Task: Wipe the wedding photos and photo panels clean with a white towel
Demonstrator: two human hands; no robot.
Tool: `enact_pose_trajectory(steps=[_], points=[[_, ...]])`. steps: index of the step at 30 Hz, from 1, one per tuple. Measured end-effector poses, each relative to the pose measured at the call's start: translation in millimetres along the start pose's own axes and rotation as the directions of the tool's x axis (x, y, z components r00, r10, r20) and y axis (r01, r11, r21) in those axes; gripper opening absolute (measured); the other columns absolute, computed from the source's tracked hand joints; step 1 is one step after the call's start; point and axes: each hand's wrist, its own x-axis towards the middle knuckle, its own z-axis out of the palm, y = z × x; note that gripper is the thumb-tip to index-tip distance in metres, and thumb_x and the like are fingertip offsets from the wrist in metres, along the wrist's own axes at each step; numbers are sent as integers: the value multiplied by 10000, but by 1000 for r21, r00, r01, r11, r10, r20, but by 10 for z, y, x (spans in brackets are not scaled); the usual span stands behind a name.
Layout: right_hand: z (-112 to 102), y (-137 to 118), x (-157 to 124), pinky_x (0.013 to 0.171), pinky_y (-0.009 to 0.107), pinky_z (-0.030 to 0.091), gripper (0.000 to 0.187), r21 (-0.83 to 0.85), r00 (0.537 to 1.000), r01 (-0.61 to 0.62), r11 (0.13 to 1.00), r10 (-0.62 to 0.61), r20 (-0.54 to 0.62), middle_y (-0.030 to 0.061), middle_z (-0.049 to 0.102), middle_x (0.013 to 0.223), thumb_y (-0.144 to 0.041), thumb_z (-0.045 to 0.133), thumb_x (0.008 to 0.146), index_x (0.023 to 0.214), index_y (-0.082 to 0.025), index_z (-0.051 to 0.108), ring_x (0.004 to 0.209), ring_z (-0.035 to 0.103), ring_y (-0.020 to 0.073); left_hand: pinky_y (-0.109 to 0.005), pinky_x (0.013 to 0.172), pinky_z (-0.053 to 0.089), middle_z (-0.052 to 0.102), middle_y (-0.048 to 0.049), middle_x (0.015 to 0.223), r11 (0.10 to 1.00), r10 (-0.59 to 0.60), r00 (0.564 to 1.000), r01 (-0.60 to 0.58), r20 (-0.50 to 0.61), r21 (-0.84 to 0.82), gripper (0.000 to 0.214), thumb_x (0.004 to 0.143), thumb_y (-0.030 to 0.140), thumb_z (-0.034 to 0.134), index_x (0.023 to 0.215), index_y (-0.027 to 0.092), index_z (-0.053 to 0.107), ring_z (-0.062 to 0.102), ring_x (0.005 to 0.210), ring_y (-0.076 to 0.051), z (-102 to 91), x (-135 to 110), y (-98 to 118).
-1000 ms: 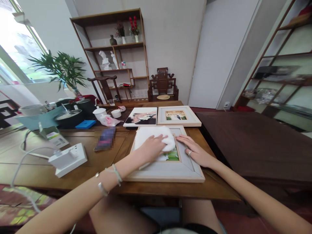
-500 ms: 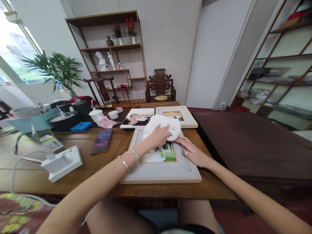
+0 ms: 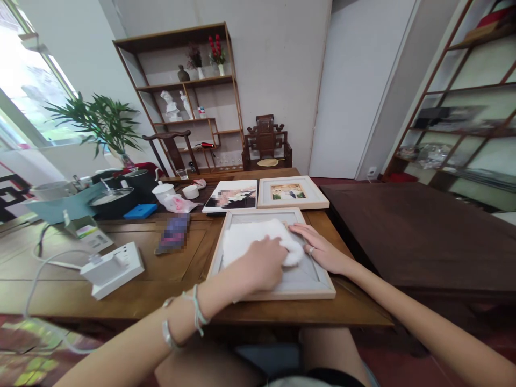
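A light wooden picture frame (image 3: 310, 294) lies flat on the table in front of me. Across its middle spreads a white towel (image 3: 244, 236), which hides the picture inside. My left hand (image 3: 266, 263) presses down on the towel, its fingers closed into the cloth. On the frame's right side, my right hand (image 3: 325, 252) rests with fingers stretched out flat, close to the towel's edge. Behind this frame lie a second framed picture (image 3: 288, 192) and a photo panel (image 3: 229, 194), side by side.
On the brown table (image 3: 193, 279) to the left are a white power strip (image 3: 115, 271) with a cable, a blurred purple item (image 3: 174, 234), a small opened box (image 3: 91, 234), a blue box (image 3: 140, 211), pots and a white teapot (image 3: 163, 191). A dark brown table (image 3: 415, 231) stands right.
My left hand has drawn the towel toward me and spread it over the picture. The back framed picture is now uncovered. My right hand has stayed on the frame's right side.
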Motion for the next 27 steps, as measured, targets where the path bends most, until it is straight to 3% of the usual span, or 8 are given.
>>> enact_pose_trajectory(steps=[2,5,11,15,18,22,24,27], points=[[7,5,0,1107,547,222,492,26,1000,-7,1000,7,-14,122,416,1415,-240,395,862,1352,-207,428,1353,296,288,-454,908,461,474,-185,1345,997,67,998,-67,-23,-45,352,789,140,472,1115,123,605,494,1191,-356,16,-61,254],[19,-5,-3,1108,545,223,487,47,999,-17,999,19,-37,102,423,1411,-215,385,862,1346,-235,436,1345,313,276,-542,974,388,382,-214,1412,990,100,994,-103,-38,-95,347,795,151,476,1110,98,614,396,1257,-425,30,-178,497],[14,-52,-3,1121,537,204,560,29,999,-40,999,40,-21,93,411,1415,-122,385,802,1347,-240,437,1365,281,252,-612,1009,313,353,-203,1435,983,138,989,-144,-62,-112,309,818,188,468,1065,117,640,338,1287,-449,138,-308,575],[2,-43,3,1124,541,187,575,6,999,-35,999,35,-7,109,418,1407,-108,375,780,1343,-213,437,1360,287,258,-607,999,329,428,-174,1391,991,43,996,-53,-83,-119,300,810,159,472,1061,131,633,383,1271,-396,198,-178,434],[-2,-19,2,1116,551,193,538,-9,1000,-9,1000,9,2,131,414,1408,-160,406,808,1345,-188,428,1355,289,276,-543,963,400,545,-162,1264,992,-68,988,53,-140,-113,293,789,99,479,1036,131,633,492,1179,-338,144,-41,201],[-5,-13,-2,1117,549,188,543,-19,1000,-17,1000,17,5,114,403,1421,-166,420,816,1358,-205,411,1363,275,270,-483,957,418,512,-136,1315,978,-203,902,208,-380,-28,335,769,-16,432,966,123,663,461,1214,-324,9,164,-191],[-7,-24,-2,1124,540,179,553,-25,1000,-27,999,28,12,116,396,1425,-154,415,813,1364,-197,407,1367,270,265,-511,1026,336,422,-118,1408,977,-160,857,209,-491,47,326,782,-27,427,919,123,682,365,1293,-338,-7,292,-343],[-11,-34,2,1121,543,187,540,-31,1000,-20,999,20,16,123,395,1424,-170,409,827,1366,-199,405,1369,269,269,-518,1079,246,439,-104,1401,989,-20,881,88,-472,123,288,802,-5,462,887,145,693,330,1321,-320,97,499,-461]])
